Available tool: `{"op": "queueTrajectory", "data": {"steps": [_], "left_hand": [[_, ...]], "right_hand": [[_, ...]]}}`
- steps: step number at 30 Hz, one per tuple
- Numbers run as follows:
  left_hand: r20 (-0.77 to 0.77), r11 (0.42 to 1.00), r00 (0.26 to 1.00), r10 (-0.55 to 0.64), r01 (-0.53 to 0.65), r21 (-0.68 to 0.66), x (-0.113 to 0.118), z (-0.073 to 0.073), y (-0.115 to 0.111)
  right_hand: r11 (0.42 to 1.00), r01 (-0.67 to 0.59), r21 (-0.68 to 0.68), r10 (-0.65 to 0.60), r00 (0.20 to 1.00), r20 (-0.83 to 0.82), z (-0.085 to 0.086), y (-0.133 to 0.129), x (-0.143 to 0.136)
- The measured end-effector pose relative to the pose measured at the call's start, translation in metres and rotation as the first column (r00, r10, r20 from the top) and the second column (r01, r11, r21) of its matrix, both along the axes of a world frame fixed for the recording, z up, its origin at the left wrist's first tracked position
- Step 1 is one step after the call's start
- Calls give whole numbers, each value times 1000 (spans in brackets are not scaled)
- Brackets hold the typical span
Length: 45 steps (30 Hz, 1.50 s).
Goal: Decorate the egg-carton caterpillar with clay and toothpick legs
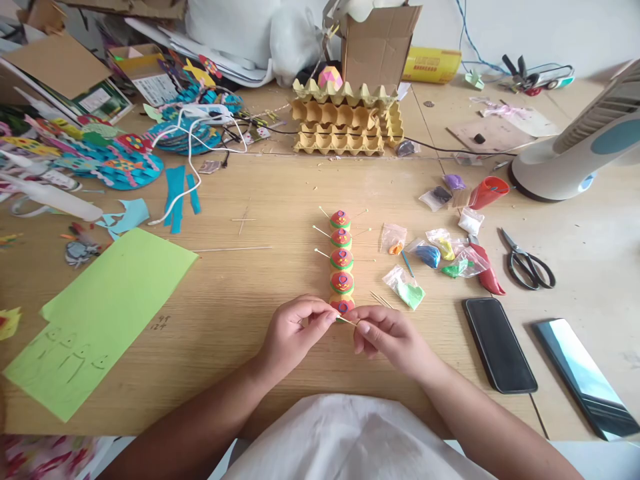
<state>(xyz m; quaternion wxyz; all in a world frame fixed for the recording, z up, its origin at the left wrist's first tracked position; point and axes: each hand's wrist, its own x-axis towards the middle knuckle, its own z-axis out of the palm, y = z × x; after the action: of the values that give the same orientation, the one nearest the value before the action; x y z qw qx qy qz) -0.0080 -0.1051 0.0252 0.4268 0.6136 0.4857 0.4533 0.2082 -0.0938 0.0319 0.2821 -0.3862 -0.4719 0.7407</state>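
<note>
My left hand (306, 328) and my right hand (393, 337) meet at the near end of a column of figures. Between them is a toothpick (348, 321), pinched at one end by each hand. A small pale bit shows at the left fingertips. Just beyond my fingers, a red figure with a blue ring (343, 307) is partly covered. Several similar red and green figures with yellow faces (342, 257) line up away from me. Thin sticks with pale tips (323, 253) project from the far ones. Loose toothpicks (381, 299) lie right of my right hand.
Bags of coloured clay (428, 255), scissors (529, 262), a red cup (490, 192) and two phones (500, 345) lie on the right. Green paper (113, 313) lies on the left. Egg cartons (340, 117) stand at the back, and a white appliance (555, 160) stands far right.
</note>
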Motion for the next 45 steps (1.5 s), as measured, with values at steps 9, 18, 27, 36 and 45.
{"op": "queueTrajectory", "data": {"steps": [9,18,27,36,45], "left_hand": [[63,998,996,-64,65,-12,1,1,0],[-97,981,994,-56,73,179,2,4,1],[-188,928,982,-30,97,360,3,5,1],[-133,948,982,-134,166,273,4,9,2],[77,996,995,66,-61,-64,-1,3,2]], "right_hand": [[997,7,70,-13,997,72,-1,-4,-5],[984,-44,173,20,990,140,1,-6,-5],[984,-48,169,25,990,136,1,-7,-4],[965,-67,255,20,983,184,2,-6,-4],[995,83,58,-82,996,-19,5,-2,0]]}}
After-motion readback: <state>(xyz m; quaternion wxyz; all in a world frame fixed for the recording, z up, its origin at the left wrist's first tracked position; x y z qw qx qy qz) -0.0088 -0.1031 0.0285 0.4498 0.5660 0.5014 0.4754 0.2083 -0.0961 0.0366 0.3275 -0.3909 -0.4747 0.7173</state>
